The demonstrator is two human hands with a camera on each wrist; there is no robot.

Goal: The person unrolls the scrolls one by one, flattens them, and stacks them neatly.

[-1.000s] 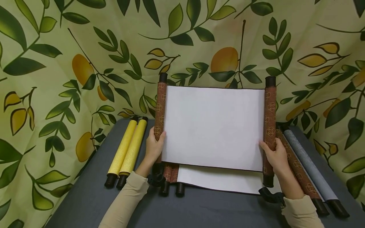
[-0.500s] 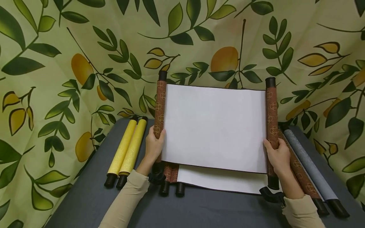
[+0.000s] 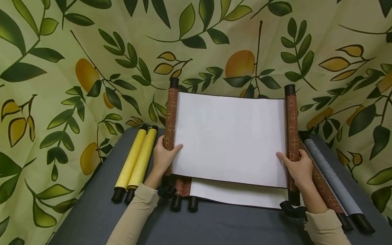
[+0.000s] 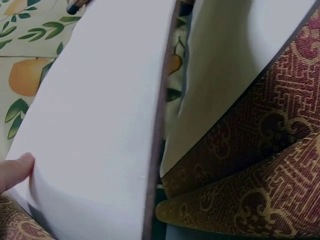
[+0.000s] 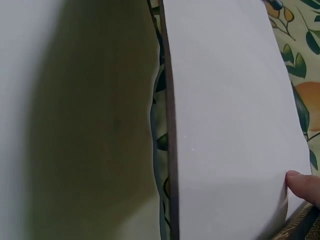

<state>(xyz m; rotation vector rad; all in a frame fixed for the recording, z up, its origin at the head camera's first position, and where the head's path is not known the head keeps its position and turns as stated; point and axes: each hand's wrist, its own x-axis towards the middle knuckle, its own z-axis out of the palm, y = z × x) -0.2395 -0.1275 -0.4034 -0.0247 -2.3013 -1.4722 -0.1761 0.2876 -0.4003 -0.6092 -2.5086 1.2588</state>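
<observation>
A hanging scroll with blank white paper (image 3: pixel 229 139) is held unrolled and raised before me, its two brown patterned rollers (image 3: pixel 170 119) upright with black end knobs. My left hand (image 3: pixel 162 156) grips the left roller low down, thumb laid over the paper's edge. On the other side my right hand (image 3: pixel 300 166) grips the right roller (image 3: pixel 292 126), and its thumb (image 5: pixel 302 187) presses the paper in the right wrist view. Below and partly hidden by it, a second brown scroll (image 3: pixel 239 193) lies partly unrolled, two rollers side by side at its left.
Two yellow scrolls (image 3: pixel 131 160) lie rolled at the left of the grey-covered table (image 3: pixel 214 228). To the right rest a brown roller (image 3: pixel 321 182) and a grey-blue scroll (image 3: pixel 333 177). A leaf-and-fruit patterned cloth (image 3: pixel 122 20) hangs behind.
The rollers have spread slightly farther apart, the right one shifting right and a little down. My left thumb has moved from the roller's edge onto the paper.
</observation>
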